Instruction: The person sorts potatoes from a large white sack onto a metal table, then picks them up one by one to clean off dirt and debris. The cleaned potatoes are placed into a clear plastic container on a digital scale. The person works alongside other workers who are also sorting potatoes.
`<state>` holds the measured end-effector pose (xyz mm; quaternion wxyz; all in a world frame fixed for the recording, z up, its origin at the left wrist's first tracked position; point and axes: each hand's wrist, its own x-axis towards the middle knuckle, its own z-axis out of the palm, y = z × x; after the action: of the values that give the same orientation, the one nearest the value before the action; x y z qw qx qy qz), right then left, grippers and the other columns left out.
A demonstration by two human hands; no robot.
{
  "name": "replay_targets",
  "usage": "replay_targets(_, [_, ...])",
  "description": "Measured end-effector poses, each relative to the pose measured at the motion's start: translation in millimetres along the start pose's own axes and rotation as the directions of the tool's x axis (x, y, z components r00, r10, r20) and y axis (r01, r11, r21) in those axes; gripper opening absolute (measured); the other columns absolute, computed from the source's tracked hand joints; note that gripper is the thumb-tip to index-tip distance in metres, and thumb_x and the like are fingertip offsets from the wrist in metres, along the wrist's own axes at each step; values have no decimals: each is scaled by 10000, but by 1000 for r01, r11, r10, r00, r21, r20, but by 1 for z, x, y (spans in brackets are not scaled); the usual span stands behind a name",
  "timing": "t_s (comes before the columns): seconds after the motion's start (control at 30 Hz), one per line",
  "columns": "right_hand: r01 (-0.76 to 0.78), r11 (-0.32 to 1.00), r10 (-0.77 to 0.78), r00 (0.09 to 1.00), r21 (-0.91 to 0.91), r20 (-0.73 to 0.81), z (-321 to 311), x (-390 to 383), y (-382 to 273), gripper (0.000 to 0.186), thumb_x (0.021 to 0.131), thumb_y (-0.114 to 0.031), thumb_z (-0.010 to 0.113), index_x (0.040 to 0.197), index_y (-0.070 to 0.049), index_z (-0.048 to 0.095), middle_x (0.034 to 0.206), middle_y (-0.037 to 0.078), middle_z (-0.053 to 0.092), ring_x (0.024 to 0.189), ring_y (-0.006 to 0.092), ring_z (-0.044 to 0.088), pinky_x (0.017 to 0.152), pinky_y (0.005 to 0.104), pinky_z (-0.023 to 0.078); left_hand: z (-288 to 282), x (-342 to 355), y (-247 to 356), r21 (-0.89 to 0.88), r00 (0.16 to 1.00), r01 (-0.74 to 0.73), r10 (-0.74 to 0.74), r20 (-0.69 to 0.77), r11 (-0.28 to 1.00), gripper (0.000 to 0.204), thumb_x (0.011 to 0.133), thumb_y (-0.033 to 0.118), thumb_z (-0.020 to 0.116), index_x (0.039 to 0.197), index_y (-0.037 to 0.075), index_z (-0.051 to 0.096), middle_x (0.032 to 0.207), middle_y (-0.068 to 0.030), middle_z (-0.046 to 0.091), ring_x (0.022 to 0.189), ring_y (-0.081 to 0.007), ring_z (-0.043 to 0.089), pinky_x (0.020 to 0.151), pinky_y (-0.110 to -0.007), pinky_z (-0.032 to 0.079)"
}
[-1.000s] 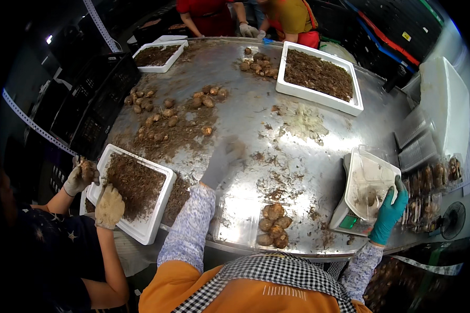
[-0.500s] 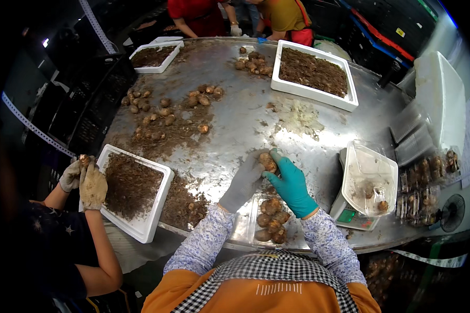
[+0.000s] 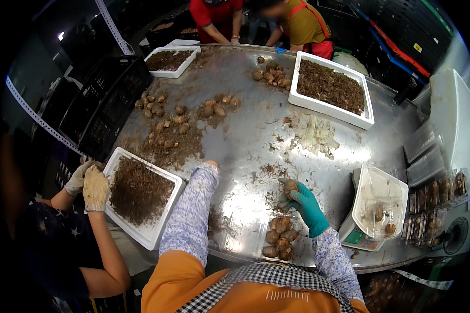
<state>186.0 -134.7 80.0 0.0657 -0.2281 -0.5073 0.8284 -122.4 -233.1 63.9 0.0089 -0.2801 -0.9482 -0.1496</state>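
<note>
My right hand [image 3: 304, 205], in a teal glove, is closed around a small brown taro [image 3: 291, 187] over the near part of the metal table. Just below it, several taros [image 3: 280, 238] lie in a clear plastic tray [image 3: 241, 229] by the table edge. My left hand [image 3: 213, 142], in a grey glove, is stretched forward to the left, just short of a cluster of loose taros [image 3: 218, 106]. Motion smears its fingers, so their position is unclear.
A scale [image 3: 360, 237] bearing a clear container with taros stands at right, near stacked packs [image 3: 433, 195]. White foam boxes of brown debris [image 3: 164, 237] [image 3: 369, 121] sit on the table [image 3: 256, 151]. A co-worker's gloved hands [image 3: 91, 185] are at left; others work at the far side.
My left hand has left the held taro and swung forward and left toward the loose cluster. My right hand keeps the taro and sits slightly lower. The view has shifted a little.
</note>
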Motion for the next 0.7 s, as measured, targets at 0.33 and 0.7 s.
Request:
replay_targets(0.33, [-30, 1000, 31, 981, 7, -191, -10, 16, 23, 338, 958, -310, 470, 1069, -20, 604, 904, 71, 654, 757, 133, 586, 636, 271, 457, 46, 4, -5, -901, 965, 54, 208, 158, 431, 514, 795, 97, 641, 1269, 4, 465, 1168, -166, 555, 1045, -272, 577, 912, -349, 482])
replay_targets(0.7, [214, 721, -524, 790, -659, -318, 23, 3, 13, 384, 859, -152, 665, 1222, -74, 567, 980, 53, 640, 876, 126, 595, 784, 292, 497, 6, -133, 91, -760, 858, 492, 387, 338, -426, 281, 905, 50, 565, 1164, 2, 464, 1083, -121, 552, 979, -215, 581, 858, -365, 544])
